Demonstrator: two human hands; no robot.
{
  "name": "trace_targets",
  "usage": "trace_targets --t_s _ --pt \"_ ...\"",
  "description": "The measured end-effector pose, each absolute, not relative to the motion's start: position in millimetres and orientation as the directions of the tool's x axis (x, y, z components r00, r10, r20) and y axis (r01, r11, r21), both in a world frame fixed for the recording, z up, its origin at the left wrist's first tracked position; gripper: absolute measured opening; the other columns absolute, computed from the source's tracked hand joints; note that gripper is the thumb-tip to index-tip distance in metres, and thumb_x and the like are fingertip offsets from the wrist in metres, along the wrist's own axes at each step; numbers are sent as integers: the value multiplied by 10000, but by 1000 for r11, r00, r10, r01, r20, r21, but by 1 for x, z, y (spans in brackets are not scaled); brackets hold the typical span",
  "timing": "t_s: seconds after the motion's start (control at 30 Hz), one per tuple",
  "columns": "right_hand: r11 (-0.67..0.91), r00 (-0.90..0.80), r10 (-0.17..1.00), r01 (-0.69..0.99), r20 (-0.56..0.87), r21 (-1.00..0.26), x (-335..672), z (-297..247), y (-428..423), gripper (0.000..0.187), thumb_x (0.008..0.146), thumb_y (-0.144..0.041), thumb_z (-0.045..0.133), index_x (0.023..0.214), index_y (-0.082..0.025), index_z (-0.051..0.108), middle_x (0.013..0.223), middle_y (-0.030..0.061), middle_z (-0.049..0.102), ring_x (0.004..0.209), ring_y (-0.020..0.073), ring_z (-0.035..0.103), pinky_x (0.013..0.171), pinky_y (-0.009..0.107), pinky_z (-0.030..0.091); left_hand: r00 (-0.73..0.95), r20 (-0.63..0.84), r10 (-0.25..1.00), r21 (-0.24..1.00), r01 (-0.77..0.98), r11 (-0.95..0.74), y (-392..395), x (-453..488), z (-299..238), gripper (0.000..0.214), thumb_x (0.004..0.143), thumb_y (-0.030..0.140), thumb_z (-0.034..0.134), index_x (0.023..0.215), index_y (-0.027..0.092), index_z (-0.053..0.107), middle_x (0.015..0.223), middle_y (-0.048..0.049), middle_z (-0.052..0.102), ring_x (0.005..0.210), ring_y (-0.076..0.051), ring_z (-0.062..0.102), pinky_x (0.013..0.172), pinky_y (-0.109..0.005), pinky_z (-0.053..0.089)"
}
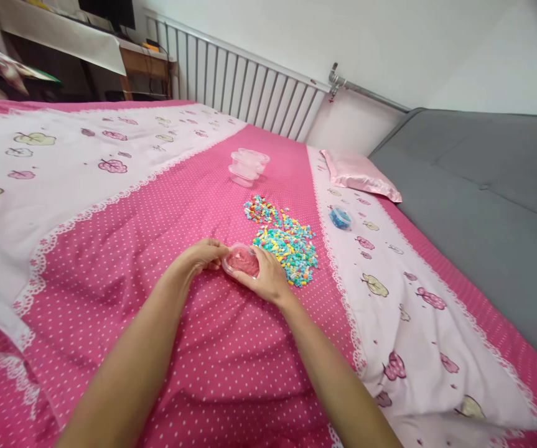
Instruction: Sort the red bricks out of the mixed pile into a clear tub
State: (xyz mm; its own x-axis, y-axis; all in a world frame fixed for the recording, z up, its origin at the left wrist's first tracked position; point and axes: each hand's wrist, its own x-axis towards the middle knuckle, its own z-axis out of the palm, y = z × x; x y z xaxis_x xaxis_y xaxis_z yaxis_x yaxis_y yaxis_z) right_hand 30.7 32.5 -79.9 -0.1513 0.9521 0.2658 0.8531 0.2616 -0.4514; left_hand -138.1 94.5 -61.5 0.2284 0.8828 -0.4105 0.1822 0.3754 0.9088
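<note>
So both my left hand (pixel 201 255) and right hand (pixel 268 278) are cupped tight round the tub of red beads (pixel 242 261), fingers curled steadying it beside the mixed bead pile (pixel 287 242).

Open bedsheet (pixel 123 249) left of and below both hands, nothing in the way there. Loose bead pile (pixel 284 239) sits just right of the right hand (pixel 266 277) and blocks that side; beyond it stand stacked clear tubs (pixel 248 165), with a small blue tub (pixel 341 218) further right.
</note>
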Motion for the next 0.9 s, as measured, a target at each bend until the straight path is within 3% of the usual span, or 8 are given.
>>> trace_targets --t_s 0.13,0.33,0.4,0.5,0.63,0.77,0.9 --pt "256 -146 951 868 272 -426 30 -76 31 704 715 -668 477 1195 -153 472 1133 132 562 1096 248 499 916 382 396 223 -423 878 902 191 386 94 -137 -59 184 597 191 630 507 153 474 413 26 426 375 -63 359 376 -173 315" --pt "301 -156 934 831 323 -468 33 -68 28 753 692 -659 519 1237 -145 449 1226 156 504 1138 259 462 960 409 366 245 -407 880 909 202 365 89 -136 -50 142 601 194 609 536 149 492 449 28 451 400 -63 392 401 -171 364" --pt "294 -89 920 801 382 -521 35 -66 24 738 698 -630 538 1238 -136 448 1246 161 490 1161 262 440 984 412 345 254 -401 880 912 201 358 87 -137 -47 128 607 195 599 543 146 498 462 24 462 404 -58 396 401 -161 357" --pt "188 185 890 683 417 -705 41 -68 11 582 776 -555 482 1193 -148 471 1175 139 535 1094 230 489 943 389 385 263 -405 876 911 199 361 84 -139 -45 116 605 198 601 559 144 510 482 17 483 421 -62 418 410 -160 371" --pt "-16 437 887 345 146 -939 50 -76 -6 500 743 -577 503 1020 -162 534 953 82 607 786 164 570 705 292 477 266 -411 872 909 195 369 83 -140 -45 123 592 187 613 561 146 502 479 21 478 426 -68 428 413 -166 385" --pt "-263 359 907 73 -220 -962 54 -77 -9 496 677 -641 534 863 -182 555 770 24 625 628 133 561 541 235 457 268 -402 876 914 179 365 83 -139 -45 133 595 169 617 566 145 490 488 27 475 428 -62 429 417 -159 385" --pt "-427 224 886 60 -405 -902 53 -69 -6 388 684 -525 620 809 -162 568 752 37 641 589 127 585 538 243 477 264 -396 880 918 153 367 83 -139 -46 126 624 182 607 582 146 493 489 32 474 439 -69 445 435 -171 408"
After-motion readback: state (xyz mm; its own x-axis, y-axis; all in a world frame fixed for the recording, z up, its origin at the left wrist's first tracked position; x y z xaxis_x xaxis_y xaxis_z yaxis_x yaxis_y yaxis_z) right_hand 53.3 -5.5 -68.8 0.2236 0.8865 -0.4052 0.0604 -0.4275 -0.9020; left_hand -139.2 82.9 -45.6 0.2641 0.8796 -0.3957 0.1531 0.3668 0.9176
